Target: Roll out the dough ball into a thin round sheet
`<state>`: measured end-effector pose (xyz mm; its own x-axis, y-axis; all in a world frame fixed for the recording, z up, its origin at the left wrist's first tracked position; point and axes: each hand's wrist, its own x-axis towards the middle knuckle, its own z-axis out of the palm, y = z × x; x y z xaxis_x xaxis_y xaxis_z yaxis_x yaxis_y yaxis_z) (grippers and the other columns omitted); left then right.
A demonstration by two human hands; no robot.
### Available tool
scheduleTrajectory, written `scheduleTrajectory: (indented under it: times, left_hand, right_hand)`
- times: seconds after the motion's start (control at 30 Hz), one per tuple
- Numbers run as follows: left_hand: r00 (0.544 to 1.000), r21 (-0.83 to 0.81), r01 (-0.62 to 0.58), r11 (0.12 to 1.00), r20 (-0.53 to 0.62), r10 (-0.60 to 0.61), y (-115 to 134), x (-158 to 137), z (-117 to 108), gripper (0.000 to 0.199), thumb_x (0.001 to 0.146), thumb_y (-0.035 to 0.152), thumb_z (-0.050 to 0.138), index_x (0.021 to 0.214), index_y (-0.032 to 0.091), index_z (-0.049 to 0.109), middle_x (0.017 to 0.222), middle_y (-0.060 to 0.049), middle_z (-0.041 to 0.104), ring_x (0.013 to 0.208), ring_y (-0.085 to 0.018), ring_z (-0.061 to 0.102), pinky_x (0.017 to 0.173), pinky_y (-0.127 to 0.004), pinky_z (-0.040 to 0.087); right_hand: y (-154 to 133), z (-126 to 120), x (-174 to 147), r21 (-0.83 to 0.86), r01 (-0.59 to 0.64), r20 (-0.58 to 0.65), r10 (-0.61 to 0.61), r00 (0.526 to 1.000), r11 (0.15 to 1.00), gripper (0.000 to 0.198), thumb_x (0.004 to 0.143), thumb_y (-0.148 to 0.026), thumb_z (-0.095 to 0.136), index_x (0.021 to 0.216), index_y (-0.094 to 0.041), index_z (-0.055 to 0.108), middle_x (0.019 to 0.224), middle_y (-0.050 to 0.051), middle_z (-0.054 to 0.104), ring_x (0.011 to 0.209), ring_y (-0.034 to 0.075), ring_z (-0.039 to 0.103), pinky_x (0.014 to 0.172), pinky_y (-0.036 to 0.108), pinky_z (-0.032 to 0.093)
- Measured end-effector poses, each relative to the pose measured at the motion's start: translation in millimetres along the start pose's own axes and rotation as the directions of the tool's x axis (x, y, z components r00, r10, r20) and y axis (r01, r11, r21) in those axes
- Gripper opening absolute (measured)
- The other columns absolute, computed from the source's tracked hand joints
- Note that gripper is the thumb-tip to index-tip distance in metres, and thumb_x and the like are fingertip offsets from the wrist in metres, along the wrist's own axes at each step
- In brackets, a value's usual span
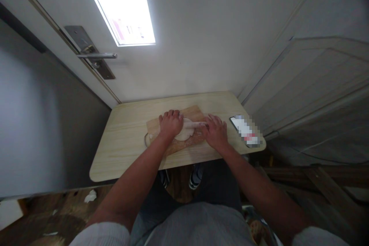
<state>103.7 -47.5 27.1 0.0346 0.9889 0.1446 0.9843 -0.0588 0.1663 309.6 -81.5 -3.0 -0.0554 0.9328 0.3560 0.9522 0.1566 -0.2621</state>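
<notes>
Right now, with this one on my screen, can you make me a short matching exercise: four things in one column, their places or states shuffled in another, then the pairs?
Things
1. phone
2. rolling pin
3. dough
4. wooden board

Places or states
A. pale and flattened
B. spanning between left hand and right hand
C. lying under the dough
D. near the table's right end

Pairs: 1-D, 2-B, 3-A, 4-C

Board point(194, 112) and phone point(245, 130) on table point(121, 136)
</notes>
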Motion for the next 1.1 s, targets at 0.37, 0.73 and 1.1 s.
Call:
scheduleTrajectory:
  times: [0.37, 0.73, 1.1]
  left_hand:
    - [1.000, -0.017, 0.007, 1.000, 0.014, -0.007, -1, 5, 4, 0.042, 0.101, 0.041, 0.029, 0.126, 0.027, 0.060, 0.130, -0.012, 0.061, 0.119, -0.030, 0.055, 0.102, -0.053, 0.037]
    - [1.000, -0.011, 0.001, 1.000, 0.009, -0.001, -1, 6, 2, 0.043, 0.101, 0.041, 0.027, 0.124, 0.025, 0.061, 0.127, -0.012, 0.063, 0.116, -0.032, 0.056, 0.099, -0.052, 0.039]
    - [1.000, -0.029, 0.003, 1.000, 0.007, -0.003, -3, 8, 7, 0.044, 0.102, 0.043, 0.027, 0.125, 0.026, 0.060, 0.129, -0.012, 0.062, 0.118, -0.031, 0.055, 0.101, -0.052, 0.037]
  right_hand:
    - [119, -50, -4, -0.145, -0.471, 0.002, 0.477, 0.879, 0.870, 0.072, 0.076, -0.072, 0.061, 0.123, -0.018, 0.064, 0.123, 0.019, 0.063, 0.115, 0.034, 0.055, 0.096, 0.046, 0.041]
    - [149, -44, -5, -0.224, -0.489, 0.101, 0.519, 0.849, 0.843, 0.077, 0.070, -0.071, 0.067, 0.124, -0.016, 0.067, 0.125, 0.021, 0.061, 0.120, 0.038, 0.053, 0.098, 0.052, 0.041]
    - [128, -44, 9, -0.174, -0.517, 0.021, 0.528, 0.849, 0.838, 0.074, 0.076, -0.062, 0.064, 0.128, -0.010, 0.061, 0.128, 0.025, 0.060, 0.119, 0.041, 0.053, 0.097, 0.054, 0.041]
